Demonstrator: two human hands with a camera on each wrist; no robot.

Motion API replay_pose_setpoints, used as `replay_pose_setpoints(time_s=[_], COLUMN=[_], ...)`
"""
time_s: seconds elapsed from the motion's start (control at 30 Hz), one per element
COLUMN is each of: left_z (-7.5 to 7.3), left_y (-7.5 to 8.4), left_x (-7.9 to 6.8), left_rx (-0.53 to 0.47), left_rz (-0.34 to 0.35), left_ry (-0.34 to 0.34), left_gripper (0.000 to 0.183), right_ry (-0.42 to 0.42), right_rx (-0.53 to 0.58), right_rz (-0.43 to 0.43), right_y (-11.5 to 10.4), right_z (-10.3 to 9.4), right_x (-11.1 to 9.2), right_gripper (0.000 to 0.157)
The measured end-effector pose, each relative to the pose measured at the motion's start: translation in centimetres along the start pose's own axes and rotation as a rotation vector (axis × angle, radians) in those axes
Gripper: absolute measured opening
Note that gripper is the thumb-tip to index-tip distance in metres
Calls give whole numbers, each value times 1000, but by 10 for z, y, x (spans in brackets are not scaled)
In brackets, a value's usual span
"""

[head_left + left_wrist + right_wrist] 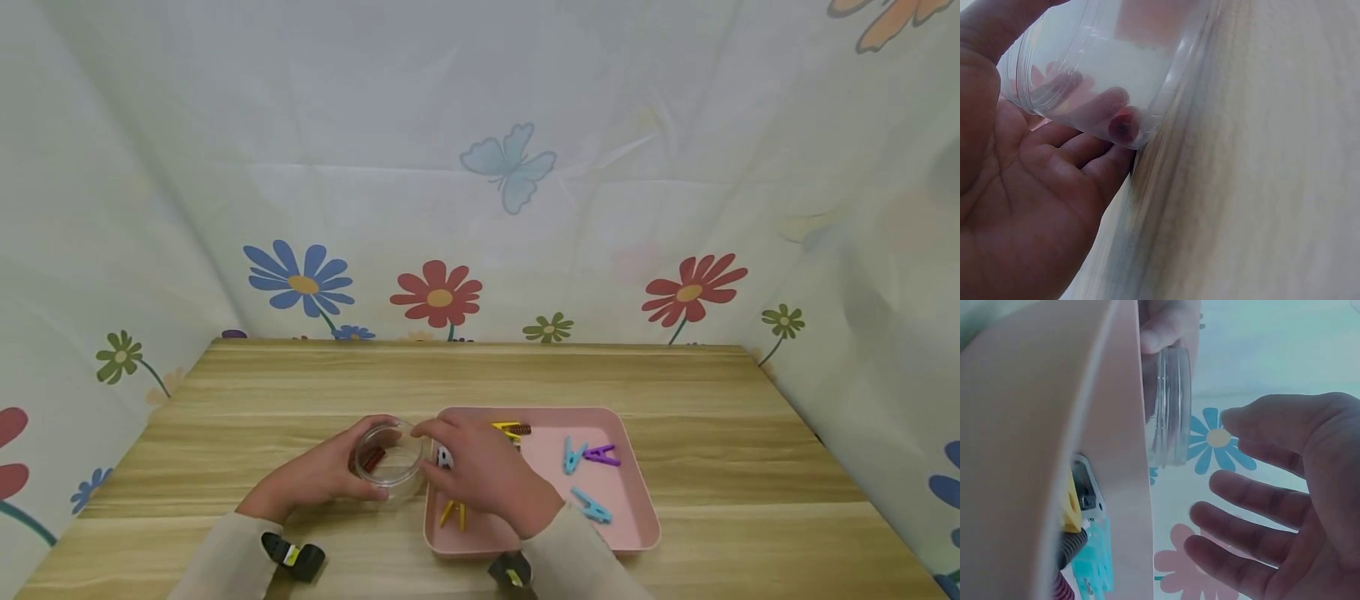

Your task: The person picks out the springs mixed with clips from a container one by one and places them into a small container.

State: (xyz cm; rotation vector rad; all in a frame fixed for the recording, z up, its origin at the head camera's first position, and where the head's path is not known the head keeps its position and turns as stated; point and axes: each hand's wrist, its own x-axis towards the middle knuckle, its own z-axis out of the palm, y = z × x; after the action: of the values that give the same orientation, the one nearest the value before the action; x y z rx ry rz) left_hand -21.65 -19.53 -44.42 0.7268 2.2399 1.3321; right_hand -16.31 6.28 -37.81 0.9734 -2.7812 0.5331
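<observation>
My left hand (318, 477) grips a clear round jar (403, 467) from its left side, just left of the pink tray (543, 533). The jar's mouth faces up and shows no lid. Inside it lies a small dark red, rod-like piece (373, 459), whose round end appears through the wall in the left wrist view. Over the tray's left part hovers my right hand (491, 471), close to the jar's rim. In the right wrist view its fingers (1241, 531) are spread loosely, apart from the jar (1175, 406), and hold nothing.
Within the tray lie light blue clips (573, 457), a purple clip (602, 455), a yellow clip (453, 514), a brown ribbed piece (520, 430) and a black-and-white piece (444, 457), partly covered by my right hand. A flowered curtain (510, 250) hangs behind the wooden table (735, 467).
</observation>
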Motion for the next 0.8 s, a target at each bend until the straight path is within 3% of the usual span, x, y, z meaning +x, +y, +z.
replay_pose_setpoints(time_s=[0.33, 0.8], left_z=[0, 0], left_y=[-1, -1], left_x=[1, 0], left_rx=[29, -8], left_rz=[2, 11], left_ry=[12, 4], left_gripper=[83, 84], right_ry=[-109, -130], right_rx=[124, 72], right_rz=[105, 139], right_y=[8, 19], right_z=[-7, -18], right_x=[-3, -6], right_gripper=[52, 51])
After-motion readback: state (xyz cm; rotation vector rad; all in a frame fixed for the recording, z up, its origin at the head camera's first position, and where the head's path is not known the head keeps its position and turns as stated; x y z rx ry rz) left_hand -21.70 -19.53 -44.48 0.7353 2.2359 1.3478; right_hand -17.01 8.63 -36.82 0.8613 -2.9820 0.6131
